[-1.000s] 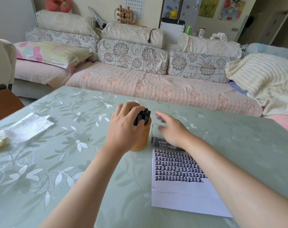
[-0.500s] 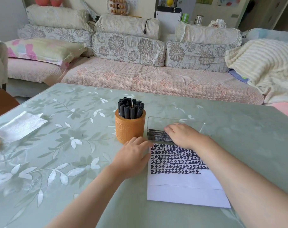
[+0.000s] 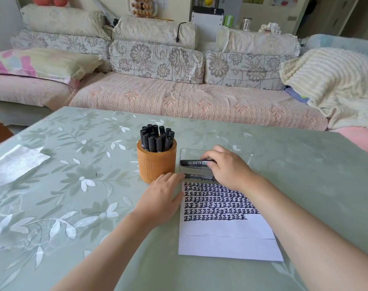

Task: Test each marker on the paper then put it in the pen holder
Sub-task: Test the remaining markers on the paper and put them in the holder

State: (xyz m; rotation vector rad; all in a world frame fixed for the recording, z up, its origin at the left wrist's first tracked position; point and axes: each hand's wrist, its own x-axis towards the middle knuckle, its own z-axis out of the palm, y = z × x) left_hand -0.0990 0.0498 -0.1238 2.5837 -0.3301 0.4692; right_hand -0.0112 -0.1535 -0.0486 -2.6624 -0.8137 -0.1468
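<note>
An orange pen holder (image 3: 157, 163) stands mid-table, filled with several black markers (image 3: 157, 137). To its right sits a clear plastic tray (image 3: 250, 162). My right hand (image 3: 227, 166) pinches a black marker (image 3: 192, 163) and holds it level above the tray. Another black marker (image 3: 196, 176) lies at the tray's near edge. The white paper (image 3: 227, 238) lies in front of the tray, its upper half covered with rows of black marks. My left hand (image 3: 161, 198) rests flat on the table with straight fingers, beside the paper's left edge and just in front of the holder.
The table wears a green floral cover (image 3: 74, 185). A white tissue (image 3: 15, 164) lies at its left edge. A sofa (image 3: 179, 97) with cushions runs behind the table, with a cream blanket (image 3: 330, 80) on its right end.
My left hand left the pen holder's top and came down to the table beside the paper. My right hand reached into the tray and lifted one marker out of it.
</note>
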